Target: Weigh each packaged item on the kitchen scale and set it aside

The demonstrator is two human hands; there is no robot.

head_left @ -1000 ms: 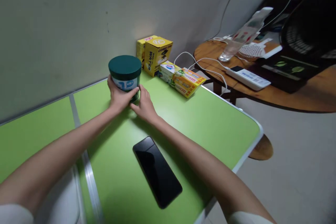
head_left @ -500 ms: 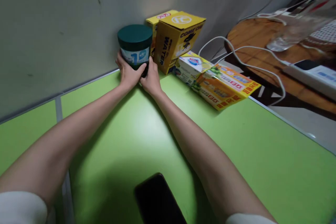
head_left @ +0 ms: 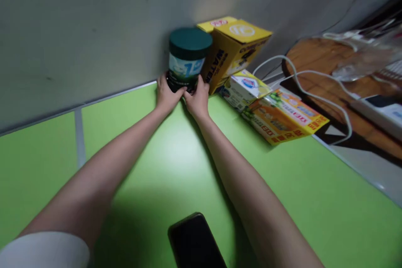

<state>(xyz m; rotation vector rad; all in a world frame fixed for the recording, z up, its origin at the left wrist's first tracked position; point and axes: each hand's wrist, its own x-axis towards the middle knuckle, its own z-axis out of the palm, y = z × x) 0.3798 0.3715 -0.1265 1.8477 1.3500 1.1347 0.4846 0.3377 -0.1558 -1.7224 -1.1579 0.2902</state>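
Note:
A round tub (head_left: pixel 187 65) with a dark green lid and a white-and-blue label stands upright at the wall end of the green table (head_left: pixel 176 167). My left hand (head_left: pixel 168 95) is closed round the lower left of the tub. On the opposite side, my right hand (head_left: pixel 198 97) grips its lower right, with the two thumbs nearly meeting in front. The far fingers are hidden behind the tub. Just right of it is a yellow box (head_left: pixel 232 52) lettered "WATER".
Behind the "WATER" box is another yellow box (head_left: pixel 216 23). A white-and-yellow carton (head_left: pixel 246 88) and an orange carton (head_left: pixel 282 115) lie in a row to the right. A black phone (head_left: pixel 197 243) is near me. White cables (head_left: pixel 320 77) cross to a round wooden table (head_left: pixel 309 56).
The camera view has swung, so everything sits further right. My hands are lower on the tub than before, and more of its label shows. The boxes have stayed in place.

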